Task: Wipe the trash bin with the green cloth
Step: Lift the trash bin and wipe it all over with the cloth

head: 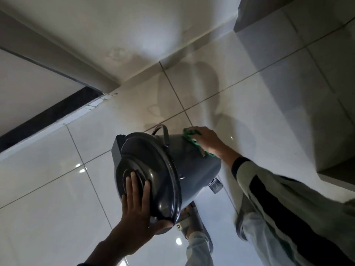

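A dark grey round trash bin [194,169] with a closed lid stands tilted on the tiled floor, lid facing me, its foot pedal showing at the lower right. My left hand [134,208] lies flat on the lid, thumb hooked under the rim, gripping the bin. My right hand [207,141] presses a crumpled green cloth [192,137] against the far upper side of the bin's body. Most of the cloth is hidden under my palm and fingers.
Glossy white floor tiles [57,189] surround the bin. A wall with a dark strip runs along the left. A grey cabinet or step [326,131] rises on the right. My foot in a sandal [192,223] stands just below the bin.
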